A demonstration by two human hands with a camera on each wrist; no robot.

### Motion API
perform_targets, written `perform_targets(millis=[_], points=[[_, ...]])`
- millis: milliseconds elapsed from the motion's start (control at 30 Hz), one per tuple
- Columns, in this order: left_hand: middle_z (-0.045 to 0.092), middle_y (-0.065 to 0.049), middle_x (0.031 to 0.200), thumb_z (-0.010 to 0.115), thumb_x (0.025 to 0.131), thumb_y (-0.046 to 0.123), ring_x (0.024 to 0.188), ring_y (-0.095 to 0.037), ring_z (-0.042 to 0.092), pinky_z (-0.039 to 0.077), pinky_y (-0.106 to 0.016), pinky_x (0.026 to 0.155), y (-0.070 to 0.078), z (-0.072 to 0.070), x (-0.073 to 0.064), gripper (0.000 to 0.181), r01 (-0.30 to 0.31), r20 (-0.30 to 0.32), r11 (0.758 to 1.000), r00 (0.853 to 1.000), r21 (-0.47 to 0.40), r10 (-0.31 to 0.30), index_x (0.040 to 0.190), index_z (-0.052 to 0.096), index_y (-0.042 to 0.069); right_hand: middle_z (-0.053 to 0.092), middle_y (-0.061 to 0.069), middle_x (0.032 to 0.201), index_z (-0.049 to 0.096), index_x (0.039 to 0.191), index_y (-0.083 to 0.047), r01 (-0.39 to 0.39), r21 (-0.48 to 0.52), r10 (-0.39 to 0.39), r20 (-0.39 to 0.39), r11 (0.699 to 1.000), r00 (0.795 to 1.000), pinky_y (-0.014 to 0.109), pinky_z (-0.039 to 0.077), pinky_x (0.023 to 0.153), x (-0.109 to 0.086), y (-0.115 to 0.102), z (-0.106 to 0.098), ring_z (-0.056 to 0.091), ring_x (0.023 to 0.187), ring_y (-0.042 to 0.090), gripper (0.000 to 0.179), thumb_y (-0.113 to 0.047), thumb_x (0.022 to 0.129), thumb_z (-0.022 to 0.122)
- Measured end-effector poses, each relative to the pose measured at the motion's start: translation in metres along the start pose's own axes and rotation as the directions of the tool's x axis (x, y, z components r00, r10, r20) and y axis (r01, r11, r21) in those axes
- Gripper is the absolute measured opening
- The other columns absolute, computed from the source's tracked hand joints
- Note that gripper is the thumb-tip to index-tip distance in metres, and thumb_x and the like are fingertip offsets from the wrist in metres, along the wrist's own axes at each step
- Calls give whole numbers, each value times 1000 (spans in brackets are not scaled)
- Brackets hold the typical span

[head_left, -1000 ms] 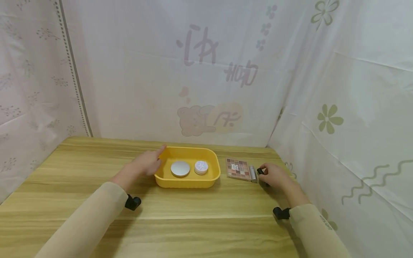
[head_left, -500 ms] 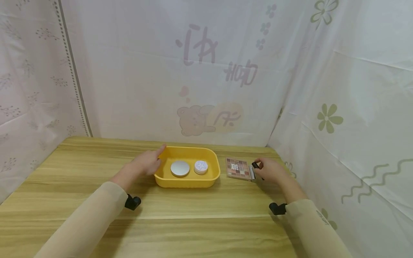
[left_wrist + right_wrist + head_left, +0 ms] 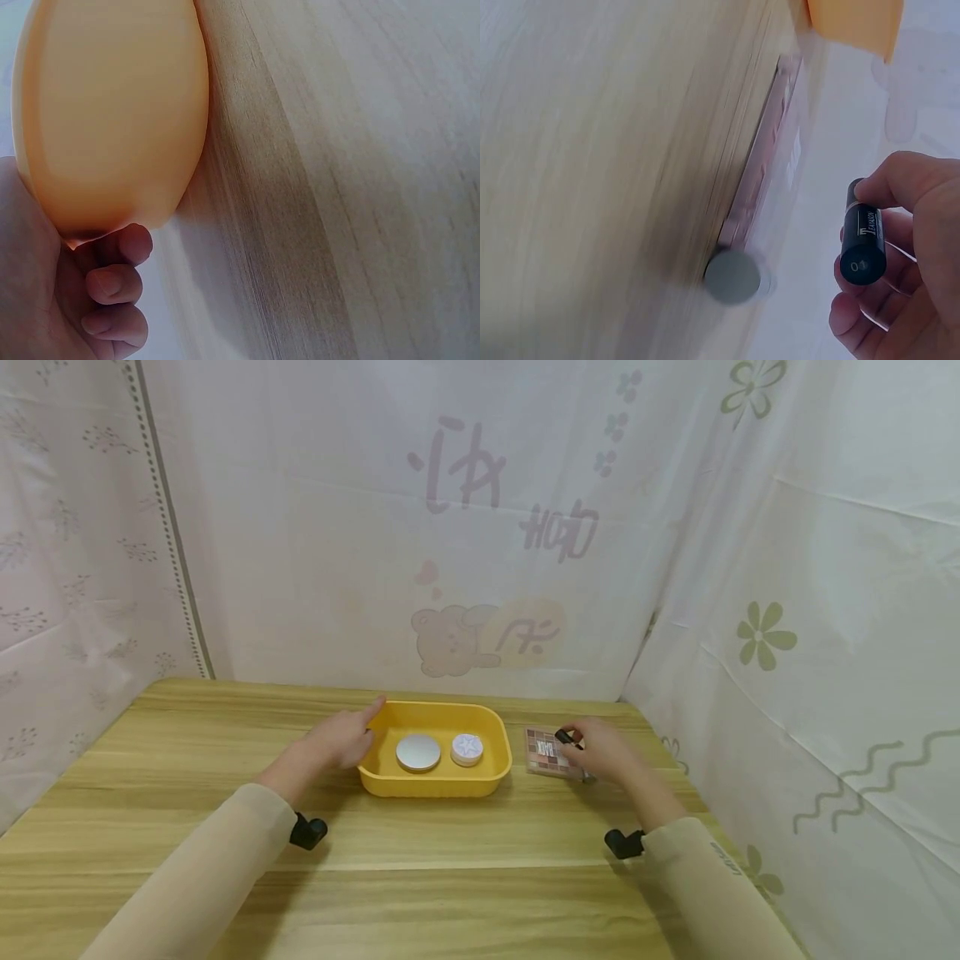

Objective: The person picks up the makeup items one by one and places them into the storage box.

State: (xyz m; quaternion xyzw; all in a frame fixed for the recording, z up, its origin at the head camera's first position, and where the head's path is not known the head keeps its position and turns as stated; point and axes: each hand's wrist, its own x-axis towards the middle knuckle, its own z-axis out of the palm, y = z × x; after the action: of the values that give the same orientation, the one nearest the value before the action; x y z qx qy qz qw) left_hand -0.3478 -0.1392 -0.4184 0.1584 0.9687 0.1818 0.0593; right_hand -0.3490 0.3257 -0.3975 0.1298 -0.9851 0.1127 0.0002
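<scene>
Two hands: the left hand is at the left end of the yellow tray; the right hand is over the flat palette, right of the tray.
Left fingers: curled at the tray's end, apparently gripping it; one lies along the far-left rim.
Right fingers: thumb and fingers clamped on a dark tube.
Tube: held clear of the table, above the palette.
Tray contents: silver tin left, star-topped round box right.
Step in hand: probably a carry toward the tray.
Next move: would call for clearing the right rim and a gentle release beside the round box, tray steadied.
Head view only: the tray's contents.
Right wrist view only: the tube's printed lettering and the silver cylinder's round end.
</scene>
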Motion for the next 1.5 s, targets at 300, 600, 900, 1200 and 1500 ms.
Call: perform_targets(millis=[300,600,900,1200,1500], points=[[52,-33,162,41,113,20,109,-34,65,52,-52,102,0,0,0,69,-5,2,1000,1000,-2,5,178,16,11,70,14,123,68,142,-5,49,0,-49,-10,999,999,50,57,92,2,-34,2,66,105,27,43,-25,104,65],[63,-32,149,40,114,21,71,-24,58,51,-42,80,1,-3,-1,70,19,27,999,999,-33,-18,178,12,14,71,11,129,68,144,-9,80,51,-76,-77,995,994,46,56,88,5,-61,-3,66,101,25,41,-29,108,65],[69,-31,141,40,114,21,64,-22,54,50,-40,76,1,-3,-1,70,25,33,999,999,-36,-24,178,12,14,69,9,129,68,142,-10,137,85,-130,-79,987,988,44,57,92,8,-90,-6,66,103,23,40,-28,107,65],[53,-32,162,40,114,20,86,-27,65,52,-47,93,0,-3,-1,70,11,17,1000,1000,-14,-11,178,13,13,68,6,132,66,146,-14,176,99,-172,-42,979,984,36,55,81,11,-120,1,63,94,20,41,-29,108,65],[53,-32,162,40,114,20,75,-25,60,51,-45,87,1,-3,-1,70,10,22,1000,1000,-27,-9,178,12,13,72,2,120,73,135,-13,317,57,-314,-49,947,948,41,54,93,15,-138,19,66,104,20,32,-25,106,71]])
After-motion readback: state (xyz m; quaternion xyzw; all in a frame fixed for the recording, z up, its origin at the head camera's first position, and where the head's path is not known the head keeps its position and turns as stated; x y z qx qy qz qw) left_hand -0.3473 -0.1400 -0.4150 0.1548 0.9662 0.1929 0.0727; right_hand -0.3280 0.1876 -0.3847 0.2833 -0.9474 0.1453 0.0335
